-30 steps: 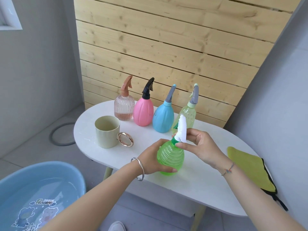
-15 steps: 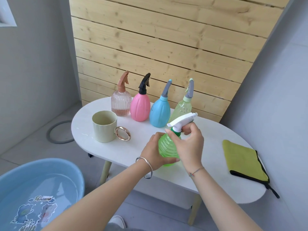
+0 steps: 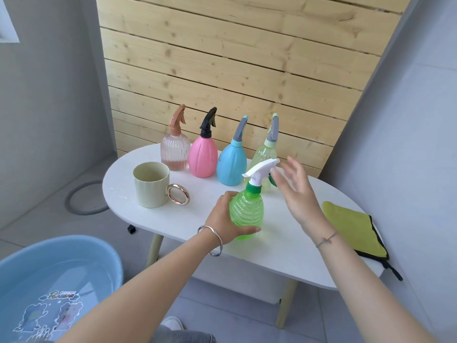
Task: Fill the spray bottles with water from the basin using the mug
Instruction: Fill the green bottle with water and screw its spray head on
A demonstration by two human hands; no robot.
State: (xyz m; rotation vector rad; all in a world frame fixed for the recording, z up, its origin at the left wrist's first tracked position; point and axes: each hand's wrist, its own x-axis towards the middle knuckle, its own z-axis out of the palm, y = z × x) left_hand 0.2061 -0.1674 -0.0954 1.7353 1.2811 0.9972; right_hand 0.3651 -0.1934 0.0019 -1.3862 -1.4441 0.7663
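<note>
Your left hand [image 3: 223,219] grips the green spray bottle [image 3: 246,214] at frame centre on the white table [image 3: 197,214]; your right hand [image 3: 295,194] hovers beside its nozzle, fingers spread, holding nothing. The mug [image 3: 151,184] stands left; the basin [image 3: 49,280] fills the lower-left corner.

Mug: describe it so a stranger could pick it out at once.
Find the white oval table against the wooden wall and look at its left end. The mug stands upright there, in front of the clear bottle. It alone is pale cream, open-topped, with a shiny gold ring handle.
</note>
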